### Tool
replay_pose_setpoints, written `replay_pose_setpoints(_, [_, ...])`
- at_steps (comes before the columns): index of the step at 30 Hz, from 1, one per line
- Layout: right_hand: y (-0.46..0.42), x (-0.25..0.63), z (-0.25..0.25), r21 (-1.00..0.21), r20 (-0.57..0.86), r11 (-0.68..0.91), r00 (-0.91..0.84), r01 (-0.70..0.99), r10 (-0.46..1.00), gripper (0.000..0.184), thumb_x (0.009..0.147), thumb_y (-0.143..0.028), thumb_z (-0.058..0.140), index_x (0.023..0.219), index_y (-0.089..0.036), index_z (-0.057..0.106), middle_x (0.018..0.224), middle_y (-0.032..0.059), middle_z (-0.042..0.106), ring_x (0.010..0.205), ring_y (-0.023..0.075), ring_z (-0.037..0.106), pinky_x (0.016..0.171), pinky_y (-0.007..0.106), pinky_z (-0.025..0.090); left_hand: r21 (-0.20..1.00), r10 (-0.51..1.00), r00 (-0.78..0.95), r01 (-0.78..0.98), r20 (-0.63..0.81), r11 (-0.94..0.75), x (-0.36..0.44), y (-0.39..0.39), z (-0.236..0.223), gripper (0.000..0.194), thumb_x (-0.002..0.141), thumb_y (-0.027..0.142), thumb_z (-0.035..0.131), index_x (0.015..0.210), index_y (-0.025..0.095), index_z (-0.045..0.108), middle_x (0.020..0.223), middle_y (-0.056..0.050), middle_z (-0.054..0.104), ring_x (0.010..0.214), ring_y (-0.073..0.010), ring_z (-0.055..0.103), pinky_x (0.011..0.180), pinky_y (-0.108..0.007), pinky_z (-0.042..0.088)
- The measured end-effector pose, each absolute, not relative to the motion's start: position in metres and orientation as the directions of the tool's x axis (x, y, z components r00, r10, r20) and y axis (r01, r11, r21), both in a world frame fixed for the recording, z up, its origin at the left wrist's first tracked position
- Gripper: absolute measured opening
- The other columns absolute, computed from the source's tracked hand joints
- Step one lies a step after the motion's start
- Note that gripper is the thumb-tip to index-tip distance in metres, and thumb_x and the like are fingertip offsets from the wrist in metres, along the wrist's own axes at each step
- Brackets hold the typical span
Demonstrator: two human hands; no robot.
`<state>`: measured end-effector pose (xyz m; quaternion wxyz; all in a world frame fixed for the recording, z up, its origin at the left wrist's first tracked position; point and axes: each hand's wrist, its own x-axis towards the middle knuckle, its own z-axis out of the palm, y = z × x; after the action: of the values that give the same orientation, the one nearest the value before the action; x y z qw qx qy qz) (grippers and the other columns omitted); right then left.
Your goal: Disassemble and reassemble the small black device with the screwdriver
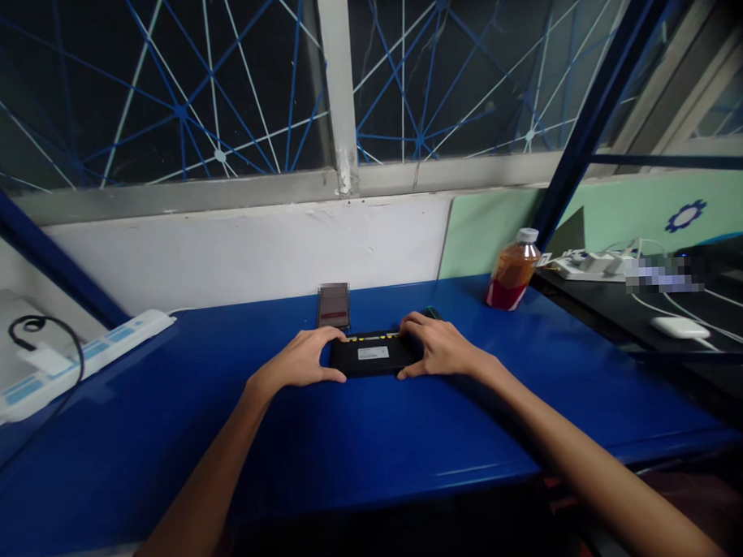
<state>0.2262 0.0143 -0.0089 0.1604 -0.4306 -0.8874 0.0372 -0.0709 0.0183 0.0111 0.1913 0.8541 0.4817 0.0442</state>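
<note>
A flat black rectangular box (350,364) lies on the blue table (341,450), with a white label and a row of yellow marks along its far edge. What kind of device or case it is, I cannot tell. My left hand (304,358) grips its left end, fingers at the far edge and thumb at the near edge. At the right end my right hand (440,347) holds it the same way, covering that corner. Just behind the box, nearer my left hand, lies a dark phone (333,308). A small dark object with a green edge (432,312) shows partly behind my right hand.
A bottle of red-orange drink (513,272) stands at the back right. On the left lies a white power strip (94,357) with a black cable plugged in. A dark side table (646,309) at right carries cables and a white case (679,327). Blue frame posts flank the table.
</note>
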Motion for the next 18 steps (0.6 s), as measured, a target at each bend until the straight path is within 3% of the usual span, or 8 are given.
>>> replay_pose_setpoints(18, [0.015,0.227,-0.010,-0.220,0.271,0.632,-0.576,0.743,0.772,0.068,0.066,-0.066,0.071,0.112,-0.018,0.059,0.111,0.0112,0.061,0.091,0.0282,0.062,0.067,0.035,0.046,0.368,0.821,0.571,0.770,-0.031,-0.521,-0.077,0.028,0.001,0.072,0.067,0.061,0.068,0.128,0.025,0.054,0.136,-0.008,0.053,0.124,-0.0344,0.046,0.101,-0.049,0.036])
